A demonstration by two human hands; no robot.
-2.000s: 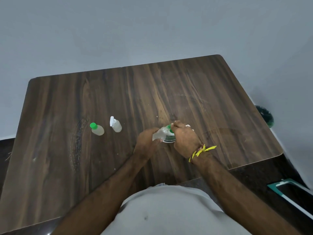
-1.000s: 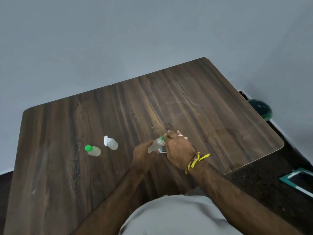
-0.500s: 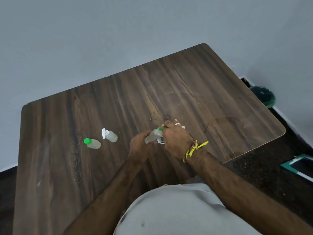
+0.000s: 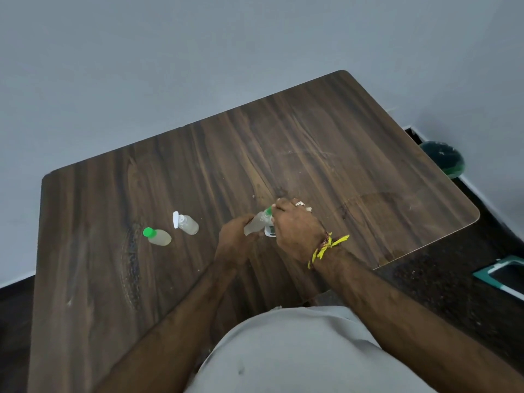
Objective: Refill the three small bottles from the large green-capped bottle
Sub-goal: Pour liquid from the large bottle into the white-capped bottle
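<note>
Bottle work sat near the table's (image 4: 368, 154) middle: the left hand (image 4: 236, 236) was wrapped around a small clear bottle (image 4: 255, 224), tilted, while the right hand (image 4: 295, 225) pinched at its green top (image 4: 268, 211). Whether the large bottle stood behind that hand was hidden. Two other small bottles (image 4: 158, 236) lay well apart to the left. Tilted so, liquid could have spilled if the cap came free.

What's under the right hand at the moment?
Under the right hand a white-and-green labelled object peeks out; the rest is covered. Its fingers touch the green top of the small bottle in the left hand.
</note>
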